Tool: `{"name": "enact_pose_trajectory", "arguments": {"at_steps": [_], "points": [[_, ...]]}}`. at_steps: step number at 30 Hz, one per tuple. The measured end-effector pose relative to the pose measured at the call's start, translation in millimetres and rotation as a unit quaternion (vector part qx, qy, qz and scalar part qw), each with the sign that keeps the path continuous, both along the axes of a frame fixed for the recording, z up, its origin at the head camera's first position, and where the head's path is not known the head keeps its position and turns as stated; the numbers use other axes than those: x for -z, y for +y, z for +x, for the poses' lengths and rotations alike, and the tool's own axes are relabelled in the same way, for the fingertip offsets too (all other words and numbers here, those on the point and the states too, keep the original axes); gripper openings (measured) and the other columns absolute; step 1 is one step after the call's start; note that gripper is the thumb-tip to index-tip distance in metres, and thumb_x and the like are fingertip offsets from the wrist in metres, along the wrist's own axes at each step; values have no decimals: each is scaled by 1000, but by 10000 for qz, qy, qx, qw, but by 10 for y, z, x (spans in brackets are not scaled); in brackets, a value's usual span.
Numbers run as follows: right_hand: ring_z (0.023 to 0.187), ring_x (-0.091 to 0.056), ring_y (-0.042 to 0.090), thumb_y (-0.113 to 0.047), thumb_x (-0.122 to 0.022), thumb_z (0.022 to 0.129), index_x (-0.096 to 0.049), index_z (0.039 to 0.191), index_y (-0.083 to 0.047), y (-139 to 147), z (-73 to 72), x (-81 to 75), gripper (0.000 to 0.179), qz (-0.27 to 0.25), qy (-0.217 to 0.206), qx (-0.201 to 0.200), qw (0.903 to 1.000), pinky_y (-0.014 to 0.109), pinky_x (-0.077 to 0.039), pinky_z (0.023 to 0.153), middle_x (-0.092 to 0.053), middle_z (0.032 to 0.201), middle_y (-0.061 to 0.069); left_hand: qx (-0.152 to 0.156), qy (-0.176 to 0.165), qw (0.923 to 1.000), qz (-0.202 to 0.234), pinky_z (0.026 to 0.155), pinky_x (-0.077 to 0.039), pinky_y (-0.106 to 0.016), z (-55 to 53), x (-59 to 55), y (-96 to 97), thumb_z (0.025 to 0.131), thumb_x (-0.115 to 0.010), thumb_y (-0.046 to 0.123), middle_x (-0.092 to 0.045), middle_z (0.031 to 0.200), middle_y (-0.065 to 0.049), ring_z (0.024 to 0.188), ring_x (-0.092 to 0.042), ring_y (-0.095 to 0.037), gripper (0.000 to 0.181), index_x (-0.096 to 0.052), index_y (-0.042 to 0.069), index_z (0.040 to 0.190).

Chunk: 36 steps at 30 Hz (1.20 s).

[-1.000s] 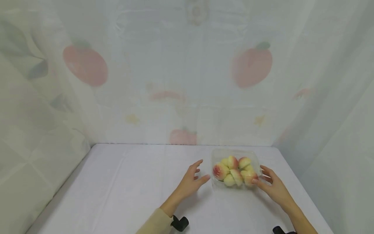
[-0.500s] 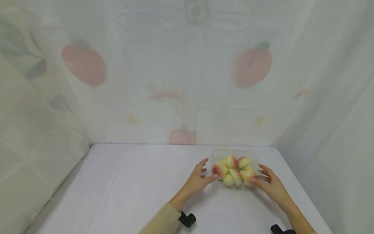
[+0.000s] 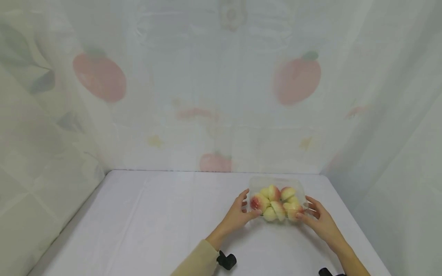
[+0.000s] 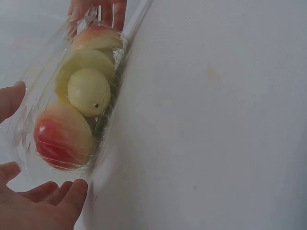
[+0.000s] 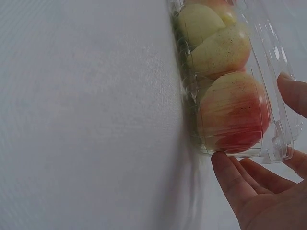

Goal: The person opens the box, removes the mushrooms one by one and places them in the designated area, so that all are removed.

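Observation:
A clear plastic clamshell box [image 3: 276,181] lies on the table's right side. Inside are several yellow fruit pieces with red blush, like peaches or apples [image 3: 277,209]; some look halved or wedge-shaped. My left hand [image 3: 238,214] stands at the box's left end, thumb at the near corner, fingers along the side. In the left wrist view a small gap shows between its fingertips [image 4: 79,189] and the box. At the other end, my right hand [image 3: 321,222] holds the box between thumb and fingers. Its index fingertip [image 5: 220,160] meets the end wall in the right wrist view.
A white-covered table [image 3: 145,226] spreads to the left of the box. Pale curtains with fruit prints [image 3: 298,80] hang behind and at both sides. A black wrist mount [image 3: 226,261] sits beside the left sleeve [image 3: 198,260].
My left hand has moved right, from apart from the box to its left end. The right hand stays at the right end, and the box has hardly moved.

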State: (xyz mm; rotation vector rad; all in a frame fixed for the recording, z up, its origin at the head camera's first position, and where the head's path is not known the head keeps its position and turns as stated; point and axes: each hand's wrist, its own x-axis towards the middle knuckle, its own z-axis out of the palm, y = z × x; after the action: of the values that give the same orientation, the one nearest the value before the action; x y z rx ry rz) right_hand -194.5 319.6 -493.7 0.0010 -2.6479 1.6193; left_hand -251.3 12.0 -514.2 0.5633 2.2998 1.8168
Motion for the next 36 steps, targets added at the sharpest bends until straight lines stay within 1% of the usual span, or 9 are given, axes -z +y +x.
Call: {"name": "enact_pose_trajectory", "arguments": {"at_steps": [4, 8, 16, 21, 28, 36], "points": [[133, -45, 50, -20, -75, 95, -28, 157, -1, -2, -4, 0, 80, -23, 54, -5, 10000, 15, -50, 83, -38, 147, 34, 20, -52, 9999, 88, 107, -46, -50, -1, 6, 20, 90, -79, 30, -37, 154, -26, 136, -46, -41, 89, -28, 8, 159], [132, -46, 49, -19, -76, 94, -28, 156, 0, -9, -11, -3, 80, -37, 89, 3, 10000, 16, -50, 83, -40, 147, 34, 39, -98, 9998, 148, 107, -46, -50, 1, -2, 27, 90, -79, 30, -37, 154, -26, 136, -46, -41, 88, -28, 8, 159], [132, -46, 49, -21, -76, 94, -29, 156, 0, -38, -8, -4, 80, -55, 126, -41, 9999, 16, -51, 83, -40, 146, 33, -14, -166, 9998, 98, 107, -45, -50, 32, -34, 12, 91, -78, 30, -37, 155, -27, 135, -47, -42, 88, -27, 7, 159], [130, -48, 49, -18, -76, 93, -31, 155, 1, -73, -10, -6, 79, -80, 196, -46, 9998, 17, -51, 82, -41, 145, 34, -58, -173, 9998, 79, 107, -46, -50, 51, -65, -18, 91, -79, 29, -38, 154, -27, 134, -47, -42, 88, -28, 6, 159], [129, -49, 48, -18, -77, 92, -33, 154, 0, -129, -28, 9, 78, -141, 235, -48, 9996, 17, -52, 83, -43, 144, 33, -122, -127, 9998, 88, 107, -46, -51, 27, -28, -85, 90, -80, 29, -39, 153, -26, 133, -48, -42, 88, -29, 6, 158], [129, -49, 50, -17, -78, 91, -34, 153, 1, -215, -42, 2, 78, -127, 274, -73, 9995, 18, -52, 83, -44, 143, 34, -160, -103, 9998, 37, 106, -46, -52, 35, -27, -176, 90, -79, 28, -40, 152, -27, 133, -48, -43, 87, -29, 6, 158]]}}
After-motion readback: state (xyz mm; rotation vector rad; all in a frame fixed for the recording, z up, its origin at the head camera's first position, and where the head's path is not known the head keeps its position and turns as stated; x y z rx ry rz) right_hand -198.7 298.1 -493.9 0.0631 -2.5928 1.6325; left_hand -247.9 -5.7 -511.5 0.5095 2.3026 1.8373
